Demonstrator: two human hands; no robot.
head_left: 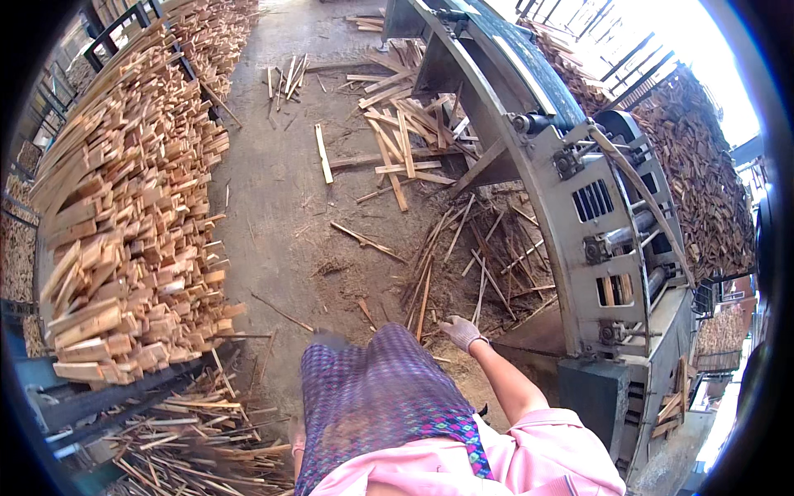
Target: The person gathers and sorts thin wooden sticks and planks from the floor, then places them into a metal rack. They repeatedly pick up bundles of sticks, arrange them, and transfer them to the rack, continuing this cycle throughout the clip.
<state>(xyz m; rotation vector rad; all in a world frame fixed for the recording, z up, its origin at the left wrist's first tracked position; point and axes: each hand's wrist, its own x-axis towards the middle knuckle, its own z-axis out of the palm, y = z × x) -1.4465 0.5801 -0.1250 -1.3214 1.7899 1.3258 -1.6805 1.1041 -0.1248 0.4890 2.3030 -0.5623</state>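
My right hand (463, 332), in a pale knitted work glove, reaches out to the right of my lap. Its fingers look loosely stretched, with nothing visible in them. Just beyond it, thin wood strips (426, 298) lie in a loose heap on the dusty ground. Beside the left edge of my purple patterned apron (372, 388), only a blurred bit of my left hand (296, 434) shows; its fingers are hidden. My pink sleeve (562, 442) covers the right upper arm.
A tall stack of cut wood pieces (132, 223) rises on the left, with thin offcuts (198, 438) below it. To the right stands a large metal machine (595, 215) with rollers and a belt. Scattered boards (405, 132) lie ahead, and a brown wood pile (695, 174) stands behind the machine.
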